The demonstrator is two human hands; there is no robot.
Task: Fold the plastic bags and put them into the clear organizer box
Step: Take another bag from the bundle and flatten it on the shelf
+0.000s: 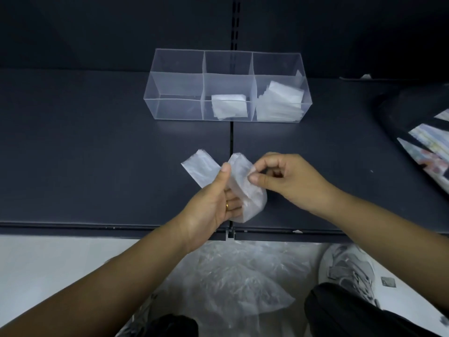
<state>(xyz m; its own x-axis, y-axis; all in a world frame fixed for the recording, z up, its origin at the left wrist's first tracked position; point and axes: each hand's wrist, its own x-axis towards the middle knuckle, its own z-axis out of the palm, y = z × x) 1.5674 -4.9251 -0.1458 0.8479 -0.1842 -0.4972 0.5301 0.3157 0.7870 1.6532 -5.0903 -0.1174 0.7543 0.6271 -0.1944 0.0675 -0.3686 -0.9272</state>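
Observation:
A translucent white plastic bag (245, 190), folded into a long strip, is held above the dark shelf (97, 154). My left hand (213, 200) grips its lower part, thumb on top. My right hand (284, 178) pinches the strip's upper edge between thumb and forefinger. One end of the strip (200, 166) sticks out to the left, over the shelf. The clear organizer box (179, 86) stands at the back with three compartments. Its middle one holds a folded bag (229, 107), the right one a stack of folded bags (281, 100), and the left one holds nothing.
A heap of loose clear plastic bags (233, 276) lies on the floor below the shelf's front edge. My shoe (349, 271) and dark trouser legs are beside it. A dark bag with printed packets (427, 132) sits at the shelf's right.

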